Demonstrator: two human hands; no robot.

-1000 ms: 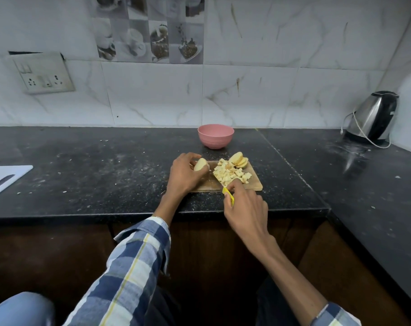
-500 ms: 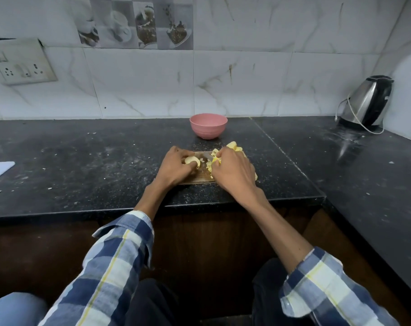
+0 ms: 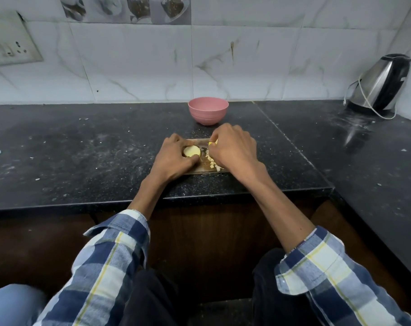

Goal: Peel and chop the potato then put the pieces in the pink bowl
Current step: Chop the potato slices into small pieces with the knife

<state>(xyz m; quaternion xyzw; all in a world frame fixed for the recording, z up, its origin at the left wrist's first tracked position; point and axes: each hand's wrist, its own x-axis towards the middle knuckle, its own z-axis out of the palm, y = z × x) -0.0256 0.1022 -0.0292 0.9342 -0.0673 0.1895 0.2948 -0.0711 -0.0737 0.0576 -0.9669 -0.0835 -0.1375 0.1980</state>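
The left hand [image 3: 176, 158] grips a peeled potato half [image 3: 191, 151] between thumb and curled fingers, pinning it to the cutting board [image 3: 199, 167], most likely to stop it rolling while it is cut. The right hand [image 3: 232, 149] is curled closed just to its right, over the middle of the board; a bit of yellow [image 3: 212, 143] shows at its far side, probably a knife handle, and a dark strip between the two hands may be the blade, though the hand hides too much to be sure. Small chopped potato pieces [image 3: 212, 162] lie in a loose pile under and beside the right hand, on the right part of the board, kept apart from the half yet to be cut. The board sits near the front edge of the dark counter [image 3: 82, 149], within easy reach of both arms. The pink bowl [image 3: 208, 111] stands upright just beyond the board, apart from it, and looks empty from here, so it is placed for a short transfer once chopping ends. The task seems well into the chopping step, with nothing moved to the bowl yet. Further out, a steel kettle [image 3: 380, 83] with its cord stands at the far right by the tiled wall [image 3: 258, 55], a socket plate [image 3: 9, 41] is on the wall far left, and checked sleeves [image 3: 115, 250] cover the forearms.
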